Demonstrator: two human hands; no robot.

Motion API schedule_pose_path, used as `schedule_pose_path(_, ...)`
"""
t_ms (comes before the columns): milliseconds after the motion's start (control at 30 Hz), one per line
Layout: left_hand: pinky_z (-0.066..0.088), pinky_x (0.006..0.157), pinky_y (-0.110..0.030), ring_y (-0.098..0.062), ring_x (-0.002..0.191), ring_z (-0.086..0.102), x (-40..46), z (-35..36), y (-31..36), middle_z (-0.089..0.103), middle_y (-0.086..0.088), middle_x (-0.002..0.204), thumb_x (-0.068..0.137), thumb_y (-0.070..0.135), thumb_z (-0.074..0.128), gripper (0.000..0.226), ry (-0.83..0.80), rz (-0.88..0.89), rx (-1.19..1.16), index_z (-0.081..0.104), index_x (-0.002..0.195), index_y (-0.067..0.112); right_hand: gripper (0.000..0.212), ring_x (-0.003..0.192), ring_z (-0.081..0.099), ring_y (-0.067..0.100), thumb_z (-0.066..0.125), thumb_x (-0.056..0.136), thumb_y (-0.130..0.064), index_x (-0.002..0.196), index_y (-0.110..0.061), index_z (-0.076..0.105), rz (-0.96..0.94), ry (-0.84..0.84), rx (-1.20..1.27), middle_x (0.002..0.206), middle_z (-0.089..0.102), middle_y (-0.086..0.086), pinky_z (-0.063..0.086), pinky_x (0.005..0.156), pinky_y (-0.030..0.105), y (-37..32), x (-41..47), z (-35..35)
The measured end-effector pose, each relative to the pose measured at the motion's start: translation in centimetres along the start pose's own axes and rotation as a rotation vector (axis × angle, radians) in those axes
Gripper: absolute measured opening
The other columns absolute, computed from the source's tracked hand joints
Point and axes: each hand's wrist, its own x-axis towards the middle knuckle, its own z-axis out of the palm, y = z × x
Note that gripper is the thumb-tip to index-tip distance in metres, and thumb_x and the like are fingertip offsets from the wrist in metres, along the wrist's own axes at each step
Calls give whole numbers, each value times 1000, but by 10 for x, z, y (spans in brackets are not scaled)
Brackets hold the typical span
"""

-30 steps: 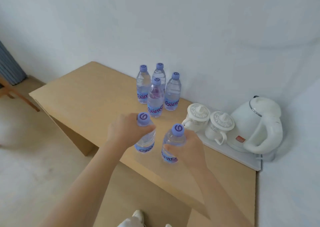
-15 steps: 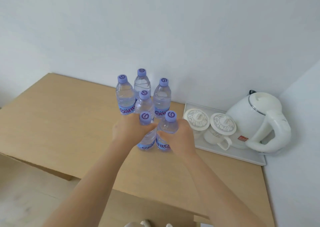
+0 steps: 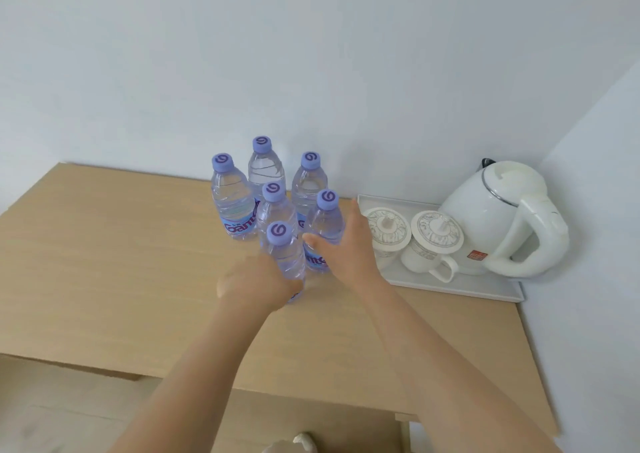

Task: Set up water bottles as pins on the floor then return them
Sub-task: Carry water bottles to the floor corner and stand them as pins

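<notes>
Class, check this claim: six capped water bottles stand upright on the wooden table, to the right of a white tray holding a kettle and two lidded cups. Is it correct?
One detail is wrong: the side. In the head view the six water bottles stand on the wooden table to the left of the white tray, not its right. The tray does hold the kettle and two lidded cups.

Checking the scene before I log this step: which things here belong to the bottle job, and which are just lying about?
Job: six water bottles on the wooden table; left hand grips the nearest bottle, right hand open beside another.

Lying about: white kettle, two lidded cups, tray.
</notes>
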Motion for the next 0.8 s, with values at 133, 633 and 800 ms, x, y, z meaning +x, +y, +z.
schedule_pose_path(133,46,72,-29,-24,84,64,-17,20,23,54,0,70,82,58,55,42,-194,114,99,60,89,16,41,111,48,-8,60,91,-21,131,-18,49,22,-85,200,110,49,-20,34,87,7,7,-51,-25)
schedule_pose_path(633,50,76,-34,-20,82,62,-223,150,218,65,-2,89,80,52,60,40,-487,855,299,66,86,14,19,86,57,14,48,90,-32,94,-17,60,661,-14,-62,90,59,-7,46,76,29,138,-353,-219)
schedule_pose_path(800,47,82,-28,-14,100,59,-322,214,267,61,10,112,86,56,53,41,-396,1040,235,61,112,26,24,93,59,22,48,94,-27,102,-8,60,818,244,-88,98,62,5,46,78,30,165,-456,-306)
